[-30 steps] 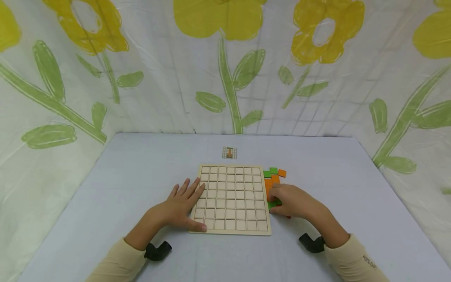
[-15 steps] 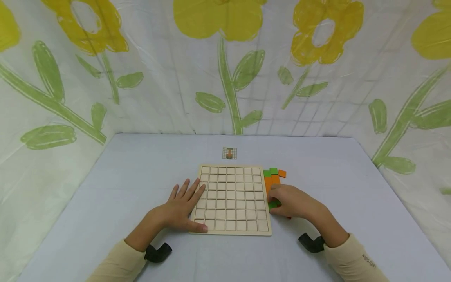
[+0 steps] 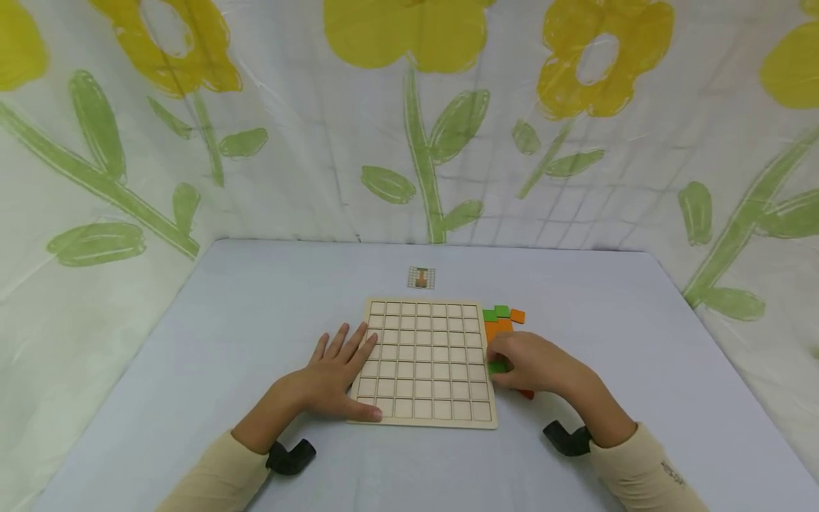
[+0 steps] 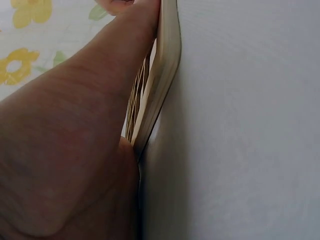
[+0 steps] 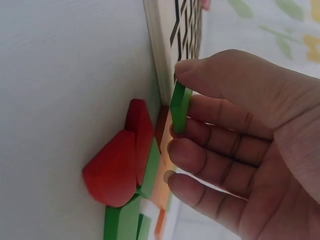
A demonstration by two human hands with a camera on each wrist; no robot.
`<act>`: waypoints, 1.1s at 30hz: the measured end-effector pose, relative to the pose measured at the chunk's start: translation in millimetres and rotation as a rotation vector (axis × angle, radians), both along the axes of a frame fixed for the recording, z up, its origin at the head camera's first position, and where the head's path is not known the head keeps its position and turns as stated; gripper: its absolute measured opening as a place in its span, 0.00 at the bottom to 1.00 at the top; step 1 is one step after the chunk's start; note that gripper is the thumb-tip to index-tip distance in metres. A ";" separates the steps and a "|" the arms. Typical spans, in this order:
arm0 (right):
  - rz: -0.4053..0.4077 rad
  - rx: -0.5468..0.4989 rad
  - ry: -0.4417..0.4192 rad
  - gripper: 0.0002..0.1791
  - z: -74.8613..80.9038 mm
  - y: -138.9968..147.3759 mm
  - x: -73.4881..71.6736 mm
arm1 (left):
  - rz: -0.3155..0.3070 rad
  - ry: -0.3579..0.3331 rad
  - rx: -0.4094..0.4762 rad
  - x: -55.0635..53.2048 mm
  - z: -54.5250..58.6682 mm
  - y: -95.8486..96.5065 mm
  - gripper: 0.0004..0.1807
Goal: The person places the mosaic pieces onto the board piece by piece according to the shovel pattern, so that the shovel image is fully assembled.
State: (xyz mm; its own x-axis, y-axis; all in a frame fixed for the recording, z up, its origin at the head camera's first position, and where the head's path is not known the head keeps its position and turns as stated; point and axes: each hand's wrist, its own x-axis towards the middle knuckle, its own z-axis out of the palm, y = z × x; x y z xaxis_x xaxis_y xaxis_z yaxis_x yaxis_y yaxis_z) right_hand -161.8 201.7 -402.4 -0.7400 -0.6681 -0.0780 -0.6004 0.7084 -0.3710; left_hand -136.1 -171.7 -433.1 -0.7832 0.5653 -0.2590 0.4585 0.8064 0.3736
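My left hand rests spread on the left edge of a pale wooden grid board, its thumb on the near edge. In the left wrist view, the board's edge shows beside the hand. At the board's right side my right hand bends over a cluster of coloured tiles. Its thumb and index finger pinch a green tile, seen upright in the right wrist view. Below it lie two red pieces, a green tile and orange tiles, partly hidden by the fingers.
A small card with a grid picture lies beyond the board. Green tiles and a loose orange tile sit by its upper right edge. A flower-printed cloth hangs behind the table.
The head view has shifted slightly. My right hand stays beside the board with its fingers drawn a little along the tiles. The left hand keeps its place on the board.
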 end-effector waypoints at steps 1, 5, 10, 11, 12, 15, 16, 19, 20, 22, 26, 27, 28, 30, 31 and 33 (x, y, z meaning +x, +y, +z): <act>-0.001 -0.002 0.000 0.07 0.1 -0.9 -1.1 | -0.001 0.000 0.001 -0.1 -0.7 -0.1 0.70; -0.004 0.002 0.013 0.08 -0.7 -5.2 -6.1 | 0.000 0.010 0.021 -1.1 -4.1 -0.4 0.70; 0.020 0.002 0.050 0.07 -1.1 -12.2 -13.0 | 0.004 0.009 0.033 -1.2 -5.0 0.8 0.70; 0.027 0.000 0.057 0.07 -0.6 -13.9 -14.2 | 0.004 0.009 0.028 -1.0 -4.7 1.2 0.70; 0.027 0.001 0.059 0.07 -0.1 -15.7 -15.4 | 0.005 0.005 0.028 -0.8 -3.8 1.5 0.70; 0.026 0.002 0.062 0.07 1.9 -23.0 -19.1 | 0.009 -0.003 0.017 -0.7 -2.3 1.6 0.70; 0.026 0.003 0.064 0.07 2.3 -25.8 -20.4 | 0.010 -0.004 0.009 -0.7 -2.1 1.4 0.70; 0.023 0.011 0.069 0.06 3.9 -35.1 -24.0 | 0.016 -0.010 -0.004 -0.6 -1.2 0.8 0.70; 0.022 0.013 0.071 0.06 4.4 -38.0 -25.1 | 0.016 -0.008 -0.006 -0.5 -0.8 0.7 0.70; 0.021 0.019 0.078 0.05 5.8 -42.8 -27.3 | 0.017 -0.006 -0.009 -0.4 -0.6 0.7 0.70; 0.027 0.006 0.083 0.05 8.6 -49.6 -31.4 | 0.013 -0.002 -0.008 -0.1 -1.0 0.9 0.70; 0.031 0.005 0.083 0.05 9.0 -51.0 -32.6 | 0.013 -0.003 -0.006 0.0 -0.9 1.0 0.70; 0.036 0.002 0.082 0.05 9.0 -52.0 -33.7 | 0.013 -0.003 -0.005 0.0 -1.1 1.2 0.70; 0.043 -0.002 0.086 0.05 8.3 -53.9 -35.9 | 0.021 0.000 -0.007 -0.7 -4.2 0.9 0.71; 0.046 -0.002 0.088 0.05 7.7 -55.0 -37.0 | 0.025 -0.001 -0.014 -0.9 -4.9 0.9 0.72; 0.048 0.002 0.093 0.05 6.9 -57.3 -39.2 | 0.027 -0.003 -0.015 -1.3 -5.3 0.7 0.72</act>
